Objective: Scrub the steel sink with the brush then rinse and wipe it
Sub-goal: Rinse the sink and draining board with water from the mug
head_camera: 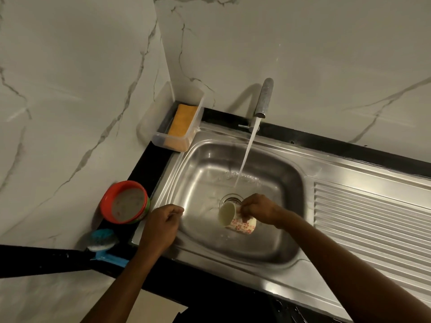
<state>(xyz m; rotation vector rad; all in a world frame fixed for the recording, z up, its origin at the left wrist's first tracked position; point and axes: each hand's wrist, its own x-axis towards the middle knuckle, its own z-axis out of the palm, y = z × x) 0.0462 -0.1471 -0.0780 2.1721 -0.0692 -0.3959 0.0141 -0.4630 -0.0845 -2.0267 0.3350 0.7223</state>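
The right hand (258,209) is gripping a tipped cup (238,219) over the steel sink (233,248) basin, tap running; left hand (161,227) is curled empty (brush (101,240) is sitting on the worktop). She's better off sweeping water along every wall.

The steel sink (275,234) is a shiny rectangular basin with rounded corners, set into a dark tabletop (149,164) in a marble-tiled corner, with a ribbed draining board on its right side. Its bottom is wet, and a stream of water lands just behind the round drain near the middle. The brush (102,241), blue with pale bristles, lies on the tabletop beside the sink's near left corner.
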